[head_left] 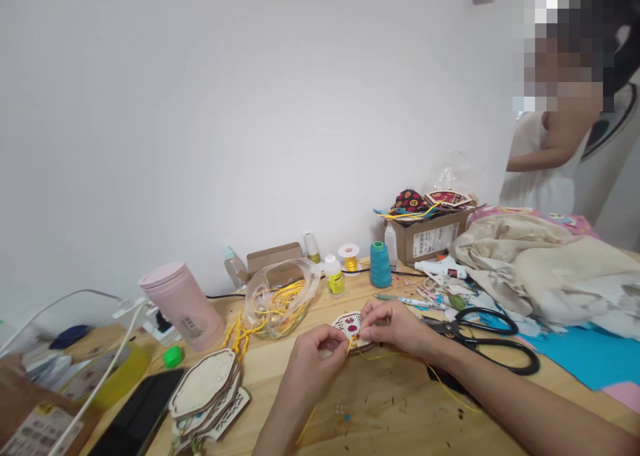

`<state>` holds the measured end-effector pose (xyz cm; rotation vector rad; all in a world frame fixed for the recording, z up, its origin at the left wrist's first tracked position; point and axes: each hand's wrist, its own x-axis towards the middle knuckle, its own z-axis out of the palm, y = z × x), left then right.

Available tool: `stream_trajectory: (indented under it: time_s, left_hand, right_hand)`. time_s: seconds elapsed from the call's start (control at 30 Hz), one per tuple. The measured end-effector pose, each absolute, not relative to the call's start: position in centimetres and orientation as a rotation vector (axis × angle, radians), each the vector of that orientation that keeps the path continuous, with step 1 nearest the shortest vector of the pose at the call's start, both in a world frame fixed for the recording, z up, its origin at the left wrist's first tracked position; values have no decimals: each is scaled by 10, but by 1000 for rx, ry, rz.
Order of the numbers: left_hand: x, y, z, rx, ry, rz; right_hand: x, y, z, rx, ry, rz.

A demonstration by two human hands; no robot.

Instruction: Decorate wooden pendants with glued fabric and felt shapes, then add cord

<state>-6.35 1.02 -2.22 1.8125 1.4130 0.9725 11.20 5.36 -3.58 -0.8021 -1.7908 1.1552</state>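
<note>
A small wooden ornament (353,328) with cut-out edges and dark red shapes lies between my hands, on the table. Yellow cord (354,342) is looped at its near edge, with long ends trailing left and right over the wood. My left hand (320,353) pinches the cord by the ornament's lower left side. From the right, my right hand (395,326) reaches over the ornament's edge, its thumb and fingers closed on the cord at the loop. The fingers partly cover the ornament, and the exact grip point is small.
Black scissors (487,343) lie beside my right forearm. Stacked wooden pieces (205,389), a phone (137,416) and a pink tumbler (183,306) stand left. Behind are a bag of yellow cord (283,299), a teal thread spool (381,266) and a cardboard box (425,236). A person (550,149) stands back right.
</note>
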Motion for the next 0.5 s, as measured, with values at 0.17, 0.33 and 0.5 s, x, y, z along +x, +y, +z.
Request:
stream_trajectory:
  time_s: [0.17, 0.33, 0.5]
  left_hand:
    - [-62, 8, -26, 1743, 1377, 971]
    - [-60, 7, -27, 1697, 1373, 961]
    - [-63, 10, -30, 1671, 1371, 951]
  right_hand:
    - [111, 50, -31, -798, -1844, 1117]
    - [108, 48, -29, -785, -1849, 1118]
    - [110, 49, -33, -799, -1724, 1261]
